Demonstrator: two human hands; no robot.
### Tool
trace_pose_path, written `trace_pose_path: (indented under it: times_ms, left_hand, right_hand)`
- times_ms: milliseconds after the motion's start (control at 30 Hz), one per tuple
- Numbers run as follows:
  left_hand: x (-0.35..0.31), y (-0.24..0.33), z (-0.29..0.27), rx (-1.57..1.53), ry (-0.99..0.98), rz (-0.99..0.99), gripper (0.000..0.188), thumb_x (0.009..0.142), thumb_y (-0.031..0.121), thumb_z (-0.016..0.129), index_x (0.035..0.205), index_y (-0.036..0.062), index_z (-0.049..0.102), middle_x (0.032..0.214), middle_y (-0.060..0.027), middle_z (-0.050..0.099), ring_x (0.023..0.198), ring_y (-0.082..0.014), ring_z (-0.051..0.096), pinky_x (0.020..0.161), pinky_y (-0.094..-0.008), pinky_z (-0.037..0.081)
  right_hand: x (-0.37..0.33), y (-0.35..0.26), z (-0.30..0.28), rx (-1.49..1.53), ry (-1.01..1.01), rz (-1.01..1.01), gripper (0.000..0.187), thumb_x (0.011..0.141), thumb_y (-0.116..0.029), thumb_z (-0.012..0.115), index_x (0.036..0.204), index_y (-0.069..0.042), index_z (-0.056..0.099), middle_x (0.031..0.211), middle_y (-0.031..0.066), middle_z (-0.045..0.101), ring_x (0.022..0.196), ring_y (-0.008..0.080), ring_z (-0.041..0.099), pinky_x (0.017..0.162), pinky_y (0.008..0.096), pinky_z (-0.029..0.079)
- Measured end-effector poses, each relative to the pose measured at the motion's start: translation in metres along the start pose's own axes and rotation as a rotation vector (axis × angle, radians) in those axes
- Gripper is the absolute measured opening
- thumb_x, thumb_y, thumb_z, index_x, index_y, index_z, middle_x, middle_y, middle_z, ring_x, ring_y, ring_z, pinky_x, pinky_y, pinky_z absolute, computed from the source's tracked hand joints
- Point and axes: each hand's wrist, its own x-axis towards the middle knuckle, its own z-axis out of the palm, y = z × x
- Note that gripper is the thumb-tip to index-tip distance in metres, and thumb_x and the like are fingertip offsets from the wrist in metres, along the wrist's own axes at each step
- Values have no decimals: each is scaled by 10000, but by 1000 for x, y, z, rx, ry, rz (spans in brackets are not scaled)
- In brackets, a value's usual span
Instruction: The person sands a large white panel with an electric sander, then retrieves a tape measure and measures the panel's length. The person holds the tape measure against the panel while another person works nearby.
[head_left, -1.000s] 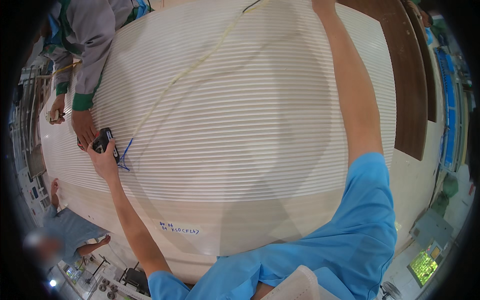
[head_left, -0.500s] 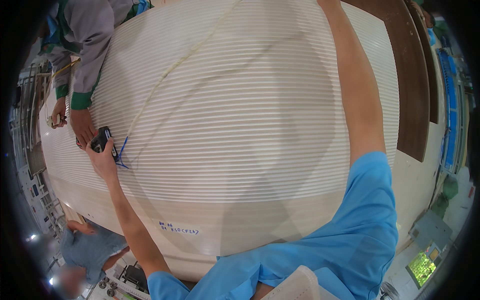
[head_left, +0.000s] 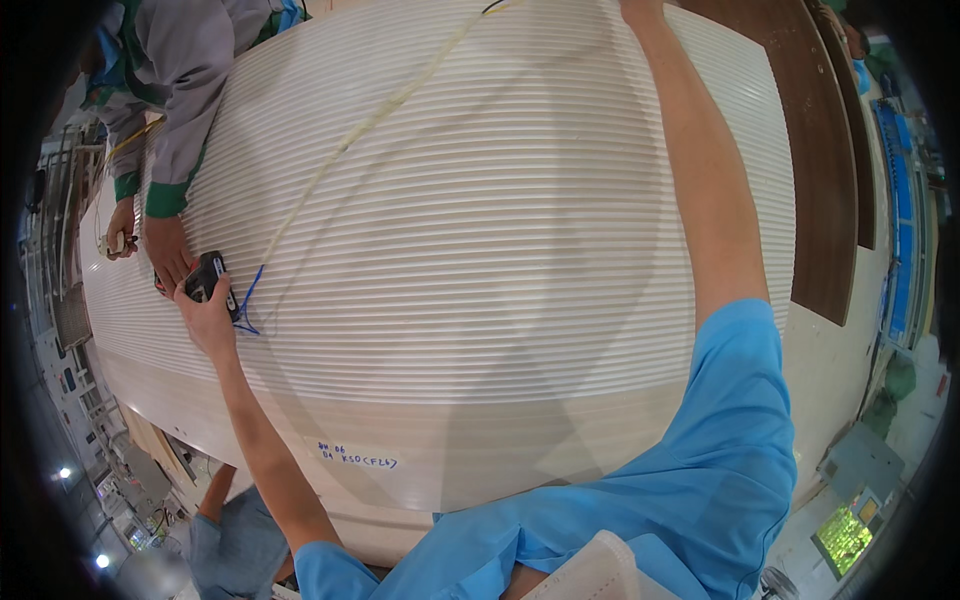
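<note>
At the left of the panel, my left hand is closed round a black, boxy power tool with bits of red. A blue strap loops from it to a pale yellow cord that slants up to the top edge. Right beside my fingers lies a co-worker's hand, touching or nearly touching the tool. My right arm stretches far across a large white ribbed panel. Only part of my right hand shows at the top edge; its fingers are cut off.
The co-worker's other hand holds a small pale object at the panel's left edge. Brown boards lie along the right side. A paper label sits on the panel's smooth near strip. Another person is at lower left.
The view has shifted slightly. The person at lower left has moved right and down. My left hand stays on the tool, and my right hand is a little further left at the top edge.
</note>
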Motion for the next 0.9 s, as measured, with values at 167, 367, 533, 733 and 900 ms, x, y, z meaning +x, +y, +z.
trace_pose_path:
  times_ms: [167,367,533,733,900]
  left_hand:
    - [-1,4,2,10,6,-5,833,756,446,812,1429,59,509,1318,-188,640,1205,-367,617,1030,-451,453]
    - [-1,8,2,40,19,23,856,756,454,814,1430,32,498,1317,-196,637,1208,-380,615,1018,-459,463]
    - [-3,9,1,8,7,16,850,756,463,812,1428,47,501,1299,-189,648,1196,-367,623,1016,-451,463]
    - [-2,10,1,-6,-4,28,843,759,459,805,1435,59,500,1302,-178,650,1198,-362,626,1018,-447,462]
    - [-1,14,2,55,6,8,824,764,454,800,1452,113,501,1329,-194,640,1230,-372,610,1035,-463,461]
  right_hand:
    - [1,10,1,-66,30,2,58,775,-64,690,759,-63,635,679,-22,575,547,109,523,460,325,389]
    - [9,-18,3,-49,68,115,61,775,-70,696,796,-68,638,684,-12,578,549,114,524,456,325,404]
    - [22,-18,-3,0,48,59,70,778,-67,690,829,-74,644,681,-19,570,549,96,517,451,311,401]
    - [18,-5,2,11,16,11,83,774,-60,696,840,-70,647,686,-28,572,546,88,517,449,299,399]
    - [12,-13,5,40,46,87,94,789,-57,690,882,-56,676,688,-22,579,544,91,519,447,302,401]
